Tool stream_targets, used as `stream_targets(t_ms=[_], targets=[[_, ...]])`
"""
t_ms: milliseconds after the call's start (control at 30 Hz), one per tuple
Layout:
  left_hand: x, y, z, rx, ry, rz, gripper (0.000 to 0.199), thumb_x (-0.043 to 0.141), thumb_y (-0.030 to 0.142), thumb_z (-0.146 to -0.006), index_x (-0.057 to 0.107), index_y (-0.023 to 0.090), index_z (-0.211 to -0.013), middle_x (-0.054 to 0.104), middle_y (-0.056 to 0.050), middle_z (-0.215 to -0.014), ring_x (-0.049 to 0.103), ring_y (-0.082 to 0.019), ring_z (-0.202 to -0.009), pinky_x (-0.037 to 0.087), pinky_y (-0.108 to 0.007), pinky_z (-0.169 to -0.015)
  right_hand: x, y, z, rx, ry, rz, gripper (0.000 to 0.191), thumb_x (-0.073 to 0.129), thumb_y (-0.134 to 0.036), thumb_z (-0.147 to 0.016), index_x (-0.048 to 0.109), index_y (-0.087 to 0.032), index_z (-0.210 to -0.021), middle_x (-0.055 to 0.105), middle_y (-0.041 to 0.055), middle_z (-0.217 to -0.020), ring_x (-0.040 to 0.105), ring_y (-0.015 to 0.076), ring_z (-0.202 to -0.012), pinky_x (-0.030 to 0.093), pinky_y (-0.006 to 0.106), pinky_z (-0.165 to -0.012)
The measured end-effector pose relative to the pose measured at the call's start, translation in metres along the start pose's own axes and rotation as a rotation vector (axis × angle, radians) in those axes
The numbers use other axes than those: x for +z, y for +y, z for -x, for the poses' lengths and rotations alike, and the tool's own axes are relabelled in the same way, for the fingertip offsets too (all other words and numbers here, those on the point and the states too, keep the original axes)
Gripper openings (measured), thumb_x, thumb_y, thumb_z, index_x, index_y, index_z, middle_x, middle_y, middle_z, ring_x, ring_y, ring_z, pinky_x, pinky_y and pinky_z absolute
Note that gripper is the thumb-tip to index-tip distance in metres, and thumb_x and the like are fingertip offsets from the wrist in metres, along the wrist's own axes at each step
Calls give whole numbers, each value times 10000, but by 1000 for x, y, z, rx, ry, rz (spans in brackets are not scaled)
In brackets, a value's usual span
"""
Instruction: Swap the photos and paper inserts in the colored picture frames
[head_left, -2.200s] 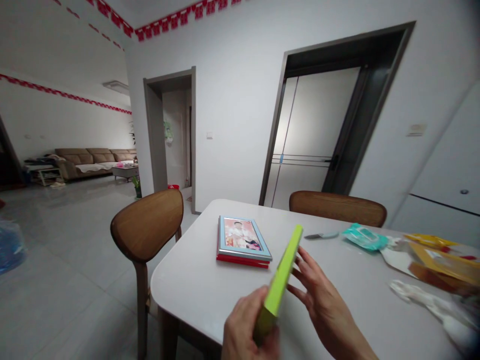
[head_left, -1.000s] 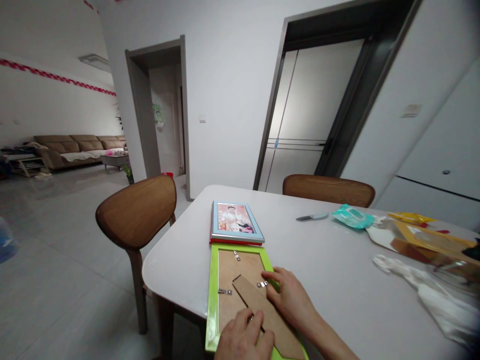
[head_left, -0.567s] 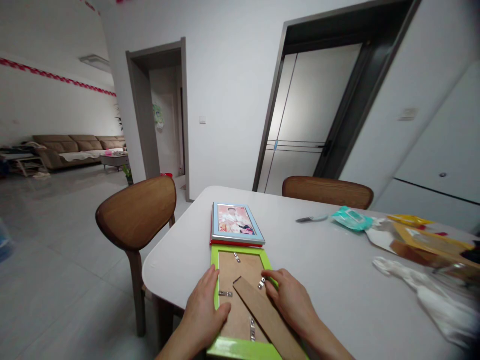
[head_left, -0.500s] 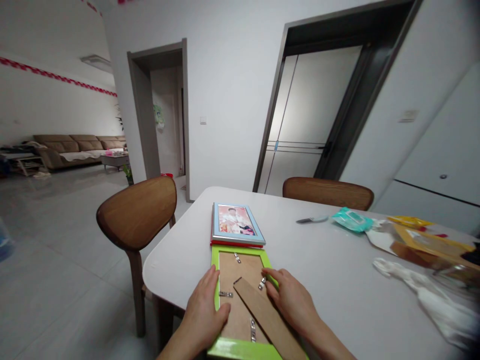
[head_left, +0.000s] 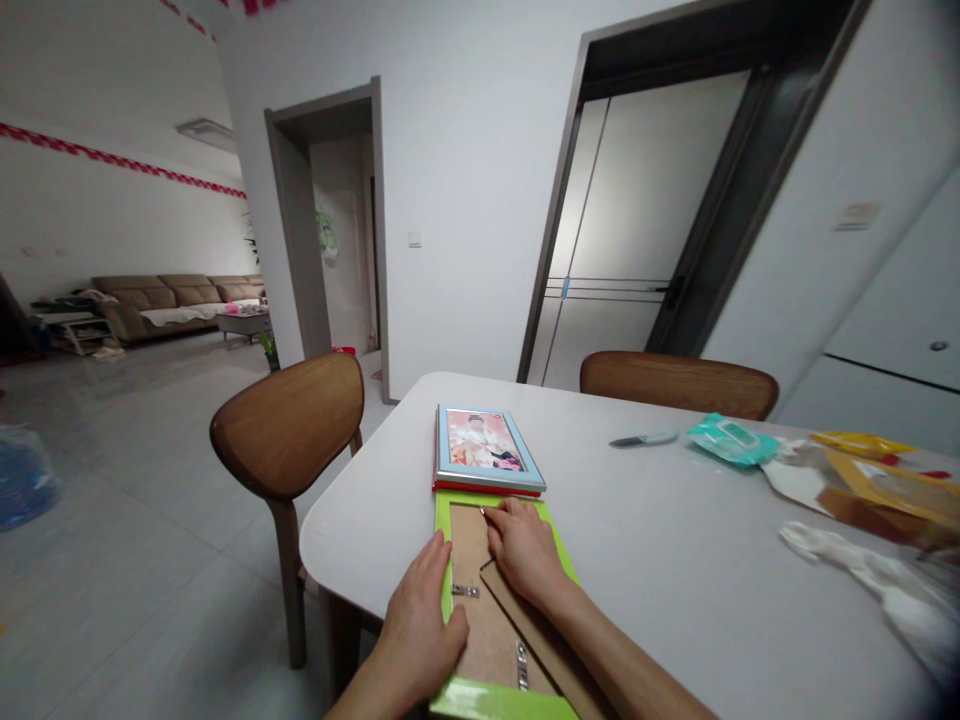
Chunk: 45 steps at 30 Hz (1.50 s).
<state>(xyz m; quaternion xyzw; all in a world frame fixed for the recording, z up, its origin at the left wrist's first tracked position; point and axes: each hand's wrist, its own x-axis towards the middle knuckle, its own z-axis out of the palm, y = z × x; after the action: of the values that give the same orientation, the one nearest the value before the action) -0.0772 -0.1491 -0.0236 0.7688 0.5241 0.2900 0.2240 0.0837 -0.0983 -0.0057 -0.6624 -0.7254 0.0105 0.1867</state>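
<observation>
A lime-green picture frame lies face down on the table, showing its brown backing board. My left hand grips its left side, fingers along the rim and thumb over the board. At the far end of the board, the fingers of my right hand are closed at a small metal clip, mostly covered by them. One clip shows by the left rim and another clip near the bottom. The stand leg slants across the board, partly under my right forearm; the right-side clip is hidden.
Just beyond, a light-blue photo frame lies on a red one. To the right are a knife, a teal wipes pack, yellow packaging and a white cloth. Wooden chairs stand at the table.
My right hand has moved from the right-side clip up and left to the clip at the far end. My left hand stays on the left rim. The view has shifted slightly.
</observation>
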Motion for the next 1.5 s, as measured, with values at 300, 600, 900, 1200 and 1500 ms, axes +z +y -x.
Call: stream_targets(t_ms=[300, 600, 900, 1200, 1500], targets=[[-4, 4, 1, 1, -18, -42, 631, 413, 148, -615, 342, 33, -1231, 328, -120, -1313, 291, -180, -1206, 209, -287, -1024, -9, -5, 14, -55, -6, -74, 316, 437, -254, -755, 560, -244, -1045, 545, 64, -986, 454, 190, -910, 320, 289, -759], [-3, 5, 1, -1, -24, -74, 604, 399, 147, -634, 353, 34, -1225, 338, -122, -1308, 294, -186, -1204, 220, -300, -1019, -14, -30, 46, -203, -66, -246, 110, 516, -248, -713, 622, -221, -726, 566, 21, -829, 471, 169, -843, 330, 273, -736], [-2, 4, 2, -3, -14, -57, 585, 389, 151, -644, 366, 57, -1221, 335, -103, -1312, 292, -171, -1205, 215, -296, -1021, -18, -36, 47, -174, -49, -135, 127, 472, -239, -746, 590, -195, -730, 557, 54, -827, 475, 183, -822, 342, 280, -731], [-2, 5, 3, 12, -9, -83, 589, 386, 134, -635, 368, 34, -1215, 348, -120, -1302, 300, -177, -1201, 219, -293, -1019, -9, -39, 39, -96, 4, -102, 149, 444, -193, -734, 590, -170, -716, 571, 68, -803, 487, 186, -801, 353, 289, -716], [-1, 2, 2, -1, -2, -5, 626, 407, 137, -608, 357, 88, -1230, 332, -87, -1316, 289, -166, -1206, 205, -294, -1023, -54, 7, 69, -234, -352, -465, 251, 525, -135, -612, 641, -238, -808, 462, 39, -1160, 394, 181, -1094, 272, 340, -942]])
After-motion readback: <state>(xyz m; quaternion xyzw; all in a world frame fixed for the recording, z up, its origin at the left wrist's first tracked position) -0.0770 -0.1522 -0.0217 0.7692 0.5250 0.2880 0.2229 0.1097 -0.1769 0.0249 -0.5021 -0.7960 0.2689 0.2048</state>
